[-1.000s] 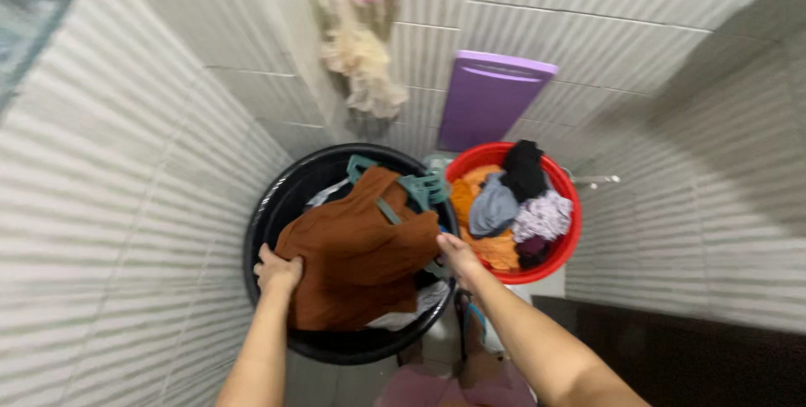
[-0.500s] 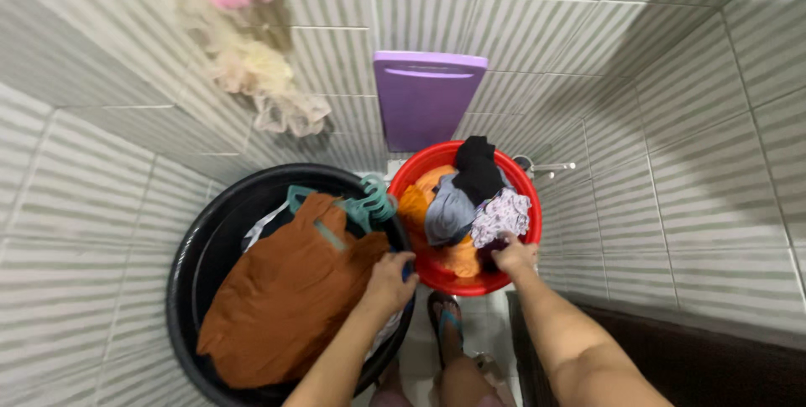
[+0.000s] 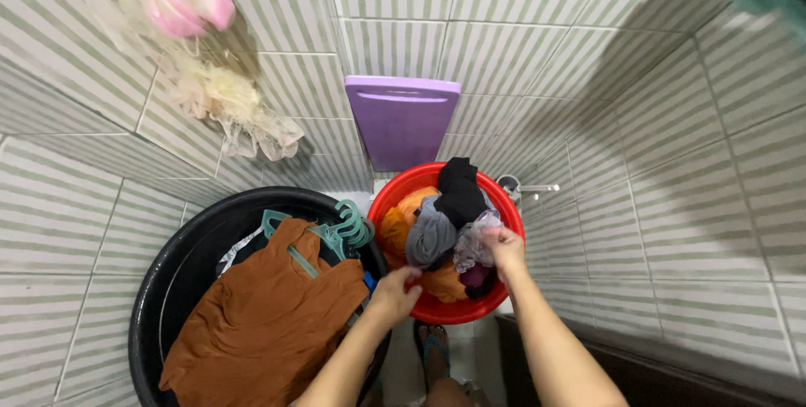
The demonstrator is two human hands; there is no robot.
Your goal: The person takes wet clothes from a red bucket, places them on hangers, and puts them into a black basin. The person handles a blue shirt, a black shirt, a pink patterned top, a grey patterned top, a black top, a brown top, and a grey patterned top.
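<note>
A red basin (image 3: 395, 195) full of clothes stands by the tiled wall: a black garment (image 3: 460, 190), a grey one (image 3: 428, 235), orange cloth (image 3: 395, 226) and a pale patterned piece (image 3: 472, 243). My right hand (image 3: 504, 249) is closed on the patterned piece at the basin's right side. My left hand (image 3: 395, 289) rests on the basin's near rim, fingers curled over the orange cloth. To the left, a big black tub (image 3: 180, 264) holds a brown garment (image 3: 260, 323) and teal hangers (image 3: 348, 226).
A purple board (image 3: 403, 122) leans on the striped tile wall behind the basin. A pink and cream mesh sponge (image 3: 210, 80) hangs at upper left. A tap (image 3: 525, 190) sticks out right of the basin. My sandalled foot (image 3: 435, 348) is below it.
Both hands left the brown garment in the black tub and moved right to the red basin. My right hand has taken hold of the patterned piece and lifted it slightly.
</note>
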